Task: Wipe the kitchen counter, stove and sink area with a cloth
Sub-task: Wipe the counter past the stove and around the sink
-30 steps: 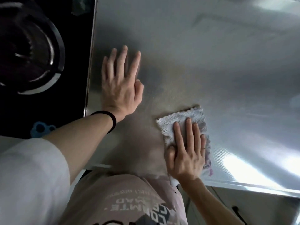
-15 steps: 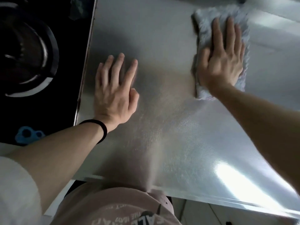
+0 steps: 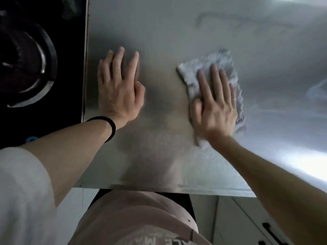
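A white fluffy cloth (image 3: 192,71) lies flat on the stainless steel counter (image 3: 177,32), right of centre. My right hand (image 3: 214,105) presses down on it with straight fingers, covering most of its lower part. My left hand (image 3: 120,89) rests flat on the bare counter to the left, fingers spread, a black band on its wrist. The black stove (image 3: 67,68) borders the counter on the left.
A round burner with a metal ring (image 3: 35,68) sits on the stove at far left. The counter's front edge (image 3: 177,189) runs just before my body. A cabinet door with a black handle (image 3: 272,234) is below at the right.
My right hand has slid the cloth back from the far right of the counter toward me and leftward. My left hand stays planted in about the same spot.
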`<state>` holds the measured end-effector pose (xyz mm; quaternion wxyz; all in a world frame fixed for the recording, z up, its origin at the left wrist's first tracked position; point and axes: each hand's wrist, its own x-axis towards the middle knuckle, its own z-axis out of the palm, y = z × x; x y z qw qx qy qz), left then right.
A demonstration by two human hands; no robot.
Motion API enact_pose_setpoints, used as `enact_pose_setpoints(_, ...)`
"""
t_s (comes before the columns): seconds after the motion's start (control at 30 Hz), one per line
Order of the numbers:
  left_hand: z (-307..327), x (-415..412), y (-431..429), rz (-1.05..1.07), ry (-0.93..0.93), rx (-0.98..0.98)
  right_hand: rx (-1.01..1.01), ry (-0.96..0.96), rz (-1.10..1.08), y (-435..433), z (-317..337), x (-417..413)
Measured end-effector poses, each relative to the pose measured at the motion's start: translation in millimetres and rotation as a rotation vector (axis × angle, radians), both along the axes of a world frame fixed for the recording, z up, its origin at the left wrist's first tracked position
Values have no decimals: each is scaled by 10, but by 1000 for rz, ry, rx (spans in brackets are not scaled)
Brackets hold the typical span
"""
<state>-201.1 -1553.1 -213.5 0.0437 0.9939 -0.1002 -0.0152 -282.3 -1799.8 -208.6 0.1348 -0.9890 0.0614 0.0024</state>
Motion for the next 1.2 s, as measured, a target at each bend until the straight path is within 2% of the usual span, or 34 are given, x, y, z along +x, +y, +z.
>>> enact_pose_setpoints(0.1, 18, -14, -9, -24, -16, -13, -9, 73, 100, 122, 62, -909)
enact_pose_setpoints(0.2, 3, -9, -5, -18, -19, -7, -4, 87, 125, 173, 45, -1238)
enact_pose_setpoints(0.37, -39, -3, -2, -15, -28, -25, -33, 121, 39, 426, 46, -1223)
enact_pose_setpoints(0.57, -61, 24, -3, -24, -48, -44, 19, 111, -6, 1694, -72, -1054)
enact_pose_setpoints(0.7, -83, 37, 26, -23, -59, -45, 49, 105, -112, 2075, -125, -957)
enact_pose_setpoints(0.97, -88, 36, 34, -22, -69, -38, 55, 83, -123, 2088, -102, -938)
enact_pose_setpoints(1.07, -63, 39, 31, -33, -83, -38, 128, 51, -158, 2049, -53, -907)
enact_pose_setpoints(1.2, -17, 1, 9, -13, -77, -42, 145, 24, -18, 1506, -42, -969)
